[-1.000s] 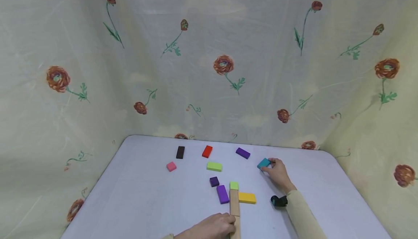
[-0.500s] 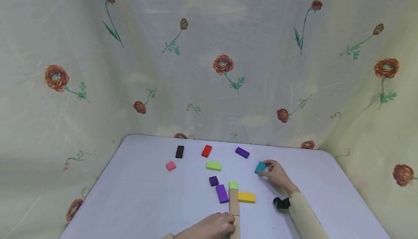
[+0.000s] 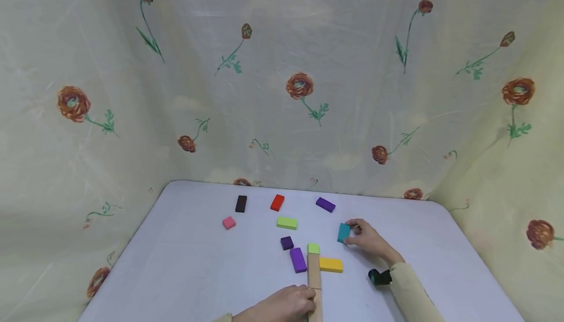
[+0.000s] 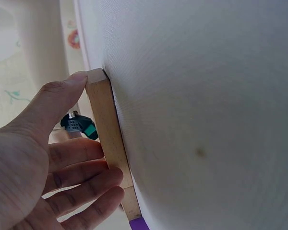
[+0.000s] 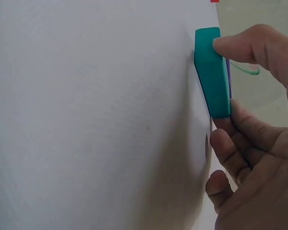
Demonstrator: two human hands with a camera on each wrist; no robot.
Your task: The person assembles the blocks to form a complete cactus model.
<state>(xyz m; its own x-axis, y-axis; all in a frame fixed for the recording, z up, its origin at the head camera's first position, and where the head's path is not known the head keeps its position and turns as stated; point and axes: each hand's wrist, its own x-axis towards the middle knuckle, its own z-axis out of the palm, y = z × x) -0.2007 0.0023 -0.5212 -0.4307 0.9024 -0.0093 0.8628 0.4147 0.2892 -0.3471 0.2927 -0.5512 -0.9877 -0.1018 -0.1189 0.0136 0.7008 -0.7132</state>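
My right hand (image 3: 367, 238) pinches a teal block (image 3: 343, 233) between thumb and fingers, right of centre on the table. In the right wrist view the thumb presses one end of the teal block (image 5: 213, 72), and the lower fingers are bent beneath. At the front, my left hand (image 3: 282, 304) holds the nearer of two plain wooden blocks (image 3: 315, 270) laid end to end. The left wrist view shows its thumb on the end of that wooden block (image 4: 108, 127) and its fingers against the side. A lime block (image 3: 313, 248) tops the wooden row; a yellow block (image 3: 331, 264) touches its right side.
Left of the row lie a purple block (image 3: 297, 260) and a small dark purple block (image 3: 287, 242). Farther back are lime (image 3: 287, 222), red (image 3: 277, 202), black (image 3: 241, 203), pink (image 3: 228, 222) and purple blocks (image 3: 325, 204). Flowered cloth (image 3: 264, 67) hangs behind the white table (image 3: 189, 263).
My right hand has carried the teal block leftward and nearer, turning it so that its long side runs more front to back. The left hand stays on the wooden block.
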